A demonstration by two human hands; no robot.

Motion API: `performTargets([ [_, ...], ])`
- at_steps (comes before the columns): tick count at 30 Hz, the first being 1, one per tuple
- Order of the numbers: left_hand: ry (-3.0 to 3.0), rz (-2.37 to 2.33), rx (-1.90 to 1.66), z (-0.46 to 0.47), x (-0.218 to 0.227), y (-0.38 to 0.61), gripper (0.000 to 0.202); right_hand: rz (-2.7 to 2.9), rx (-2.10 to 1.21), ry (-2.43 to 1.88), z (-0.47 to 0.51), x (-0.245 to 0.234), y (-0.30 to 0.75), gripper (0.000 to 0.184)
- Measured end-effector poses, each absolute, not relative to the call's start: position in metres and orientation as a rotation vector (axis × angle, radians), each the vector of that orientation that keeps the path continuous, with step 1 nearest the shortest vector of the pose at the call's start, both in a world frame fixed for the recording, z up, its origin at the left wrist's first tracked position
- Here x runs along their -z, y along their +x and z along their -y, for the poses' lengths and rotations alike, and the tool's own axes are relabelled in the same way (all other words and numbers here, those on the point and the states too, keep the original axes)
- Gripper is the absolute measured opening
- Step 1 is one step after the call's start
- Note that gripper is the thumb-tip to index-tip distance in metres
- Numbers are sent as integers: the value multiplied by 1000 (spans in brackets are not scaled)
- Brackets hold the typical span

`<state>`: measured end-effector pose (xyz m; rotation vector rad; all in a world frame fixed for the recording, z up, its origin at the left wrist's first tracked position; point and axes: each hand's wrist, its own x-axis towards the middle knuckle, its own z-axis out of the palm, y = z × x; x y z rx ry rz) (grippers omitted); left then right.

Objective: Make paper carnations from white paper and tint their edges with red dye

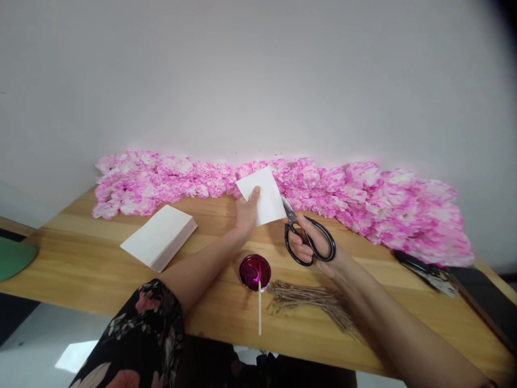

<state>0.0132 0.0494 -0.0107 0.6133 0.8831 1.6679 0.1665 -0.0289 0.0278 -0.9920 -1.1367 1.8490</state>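
My left hand (246, 211) grips a square piece of white paper (266, 196), its thumb on the near face. Black-handled scissors (310, 241) are in my right hand (313, 242), with fingers through the loops. Their blades meet the right edge of the paper, partly hidden behind it. Below my hands stands a small bowl of dark pink liquid (247, 272), with a thin wooden stick (260, 312) resting in it. A bundle of thin brown twigs (311, 296) lies just right of the bowl. To the left is a thick stack of white paper (161, 234).
Pink-and-white paper-like flowers (404, 215) form a long row along the wall. At the right lie a black-handled tool (420, 269) and a dark flat object (484, 302) resembling a phone or tablet. A green rounded surface (16, 258) shows at far left, beside the wooden table (72, 269).
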Motion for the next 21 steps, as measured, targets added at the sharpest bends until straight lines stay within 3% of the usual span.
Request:
performTargets([
  [4,606,-871,-1681,-51,11,12,48,1113,-1934,-949,29,-31,167,54],
  [21,645,-903,-1628,-42,9,19,48,1202,-1758,-950,27,-31,170,55],
])
